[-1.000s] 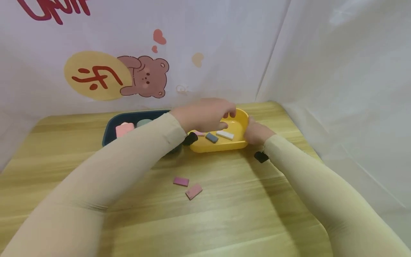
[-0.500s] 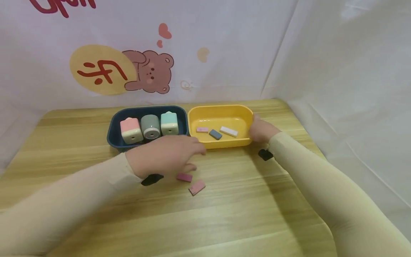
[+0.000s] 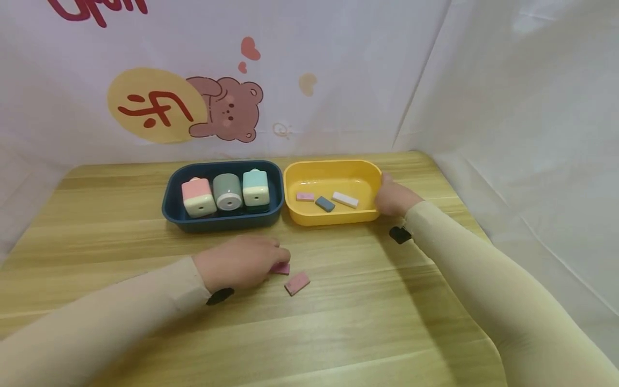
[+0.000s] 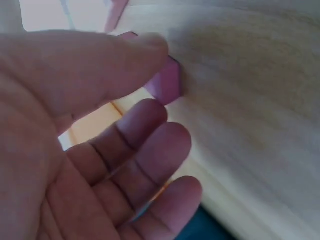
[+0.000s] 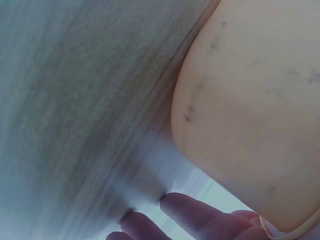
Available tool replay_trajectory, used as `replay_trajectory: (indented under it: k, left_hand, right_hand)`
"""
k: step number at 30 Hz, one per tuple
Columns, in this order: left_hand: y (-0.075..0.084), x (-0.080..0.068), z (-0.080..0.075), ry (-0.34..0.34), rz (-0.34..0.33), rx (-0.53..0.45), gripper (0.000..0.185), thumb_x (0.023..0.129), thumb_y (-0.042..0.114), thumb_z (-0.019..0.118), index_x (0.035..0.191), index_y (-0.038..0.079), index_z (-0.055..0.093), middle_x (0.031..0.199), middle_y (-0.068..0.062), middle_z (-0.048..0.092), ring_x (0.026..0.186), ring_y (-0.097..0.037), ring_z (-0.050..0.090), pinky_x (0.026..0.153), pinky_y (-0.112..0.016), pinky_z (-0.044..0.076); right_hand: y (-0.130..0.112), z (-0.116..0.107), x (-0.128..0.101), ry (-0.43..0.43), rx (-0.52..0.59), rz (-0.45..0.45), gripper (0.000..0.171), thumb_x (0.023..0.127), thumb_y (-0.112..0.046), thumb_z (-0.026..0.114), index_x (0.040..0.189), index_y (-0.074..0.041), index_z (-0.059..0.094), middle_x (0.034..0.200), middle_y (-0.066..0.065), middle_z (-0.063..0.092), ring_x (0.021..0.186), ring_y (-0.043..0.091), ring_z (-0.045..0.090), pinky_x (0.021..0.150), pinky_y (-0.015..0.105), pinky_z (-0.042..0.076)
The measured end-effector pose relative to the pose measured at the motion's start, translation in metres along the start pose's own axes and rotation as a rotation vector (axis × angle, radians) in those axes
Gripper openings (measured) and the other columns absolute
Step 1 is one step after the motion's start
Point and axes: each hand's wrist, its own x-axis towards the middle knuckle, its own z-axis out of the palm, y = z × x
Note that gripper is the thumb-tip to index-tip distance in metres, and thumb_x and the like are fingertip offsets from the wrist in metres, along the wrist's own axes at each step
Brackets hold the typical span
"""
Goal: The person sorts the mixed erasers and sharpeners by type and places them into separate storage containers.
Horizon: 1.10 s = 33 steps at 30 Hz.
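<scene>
My left hand (image 3: 263,259) lies low on the wooden table (image 3: 362,322) over a dark pink eraser (image 3: 282,268). In the left wrist view its thumb (image 4: 120,60) touches that eraser (image 4: 169,82), while the other fingers (image 4: 150,150) stay loose and apart from it. A second, lighter pink eraser (image 3: 297,282) lies just to the right of the hand. My right hand (image 3: 389,194) rests against the right end of a yellow tray (image 3: 333,218), its fingers (image 5: 200,215) beside the tray's outer wall (image 5: 250,100). Inside the tray lie a pink eraser (image 3: 305,196), a blue-grey one (image 3: 325,203) and a white one (image 3: 345,199).
A dark blue tray (image 3: 222,221) stands left of the yellow one and holds a pink (image 3: 198,196), a grey (image 3: 227,192) and a mint (image 3: 255,187) pencil sharpener. White cloth walls close the back and right side.
My left hand has drawn back from the yellow tray, crossed in front of the blue tray and come down onto the dark pink eraser. The right hand has stayed at the tray's end.
</scene>
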Motion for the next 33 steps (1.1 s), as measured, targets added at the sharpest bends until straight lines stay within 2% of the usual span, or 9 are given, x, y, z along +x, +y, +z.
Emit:
replay_trajectory:
  k: [7, 10, 13, 17, 20, 24, 27, 33]
  left_hand:
    - [-0.002, 0.008, 0.005, -0.01, -0.014, -0.041, 0.013, 0.105, 0.016, 0.062, 0.095, 0.023, 0.062, 0.082, 0.006, 0.053, 0.084, -0.016, 0.052, 0.083, -0.034, 0.048]
    - [-0.003, 0.009, 0.005, -0.013, -0.011, -0.035, 0.013, 0.104, 0.016, 0.062, 0.093, 0.024, 0.061, 0.081, 0.006, 0.052, 0.082, -0.016, 0.052, 0.081, -0.033, 0.047]
    - [-0.003, 0.011, 0.001, 0.003, -0.009, -0.016, 0.011, 0.103, 0.022, 0.065, 0.094, 0.026, 0.061, 0.081, 0.007, 0.053, 0.08, -0.015, 0.052, 0.077, -0.031, 0.047]
    - [-0.003, 0.014, -0.011, 0.047, -0.019, -0.018, 0.008, 0.102, 0.026, 0.066, 0.095, 0.028, 0.062, 0.084, 0.009, 0.055, 0.079, -0.013, 0.054, 0.073, -0.029, 0.047]
    - [-0.004, 0.016, -0.023, 0.08, -0.033, -0.032, 0.005, 0.101, 0.025, 0.066, 0.097, 0.028, 0.064, 0.086, 0.009, 0.056, 0.08, -0.013, 0.054, 0.073, -0.029, 0.047]
    - [-0.006, 0.019, -0.033, 0.115, -0.05, -0.031, 0.007, 0.1, 0.021, 0.065, 0.099, 0.028, 0.065, 0.087, 0.009, 0.056, 0.081, -0.013, 0.055, 0.074, -0.029, 0.048]
    - [-0.009, 0.022, -0.037, 0.135, -0.055, -0.022, 0.007, 0.1, 0.02, 0.065, 0.098, 0.027, 0.064, 0.088, 0.008, 0.057, 0.081, -0.014, 0.055, 0.073, -0.029, 0.048]
    - [-0.014, 0.027, -0.034, 0.136, -0.055, -0.03, 0.005, 0.101, 0.022, 0.068, 0.098, 0.025, 0.065, 0.087, 0.006, 0.057, 0.077, -0.015, 0.056, 0.07, -0.029, 0.048]
  right_hand:
    - [0.0, 0.0, 0.0, -0.011, 0.018, 0.018, 0.089, 0.09, -0.006, 0.04, 0.159, 0.013, -0.012, 0.139, 0.039, 0.056, 0.112, 0.04, 0.059, 0.109, 0.056, 0.046]
    - [-0.001, 0.0, -0.002, -0.011, 0.024, 0.023, 0.089, 0.09, -0.007, 0.04, 0.16, 0.012, -0.012, 0.142, 0.039, 0.054, 0.114, 0.04, 0.058, 0.11, 0.056, 0.046]
    - [-0.001, -0.001, -0.002, -0.009, 0.02, 0.02, 0.088, 0.091, -0.008, 0.039, 0.16, 0.011, -0.012, 0.14, 0.038, 0.055, 0.113, 0.04, 0.058, 0.109, 0.055, 0.046]
    - [-0.001, -0.001, -0.002, -0.007, 0.017, 0.023, 0.088, 0.091, -0.008, 0.039, 0.161, 0.011, -0.011, 0.14, 0.038, 0.055, 0.113, 0.04, 0.058, 0.109, 0.055, 0.046]
    - [0.0, 0.0, -0.001, -0.008, 0.018, 0.023, 0.089, 0.09, -0.007, 0.04, 0.16, 0.012, -0.011, 0.139, 0.039, 0.056, 0.113, 0.04, 0.058, 0.108, 0.055, 0.047]
    - [-0.001, 0.0, -0.001, -0.006, 0.017, 0.013, 0.09, 0.088, -0.006, 0.041, 0.159, 0.014, -0.011, 0.131, 0.038, 0.06, 0.108, 0.04, 0.06, 0.101, 0.052, 0.05]
    - [-0.001, 0.0, -0.001, -0.002, 0.017, 0.012, 0.09, 0.088, -0.005, 0.041, 0.159, 0.014, -0.01, 0.126, 0.035, 0.061, 0.105, 0.039, 0.06, 0.097, 0.05, 0.051]
    - [-0.001, 0.0, -0.001, 0.003, 0.004, 0.017, 0.086, 0.091, -0.007, 0.039, 0.159, 0.014, -0.01, 0.126, 0.035, 0.061, 0.106, 0.039, 0.06, 0.099, 0.051, 0.05]
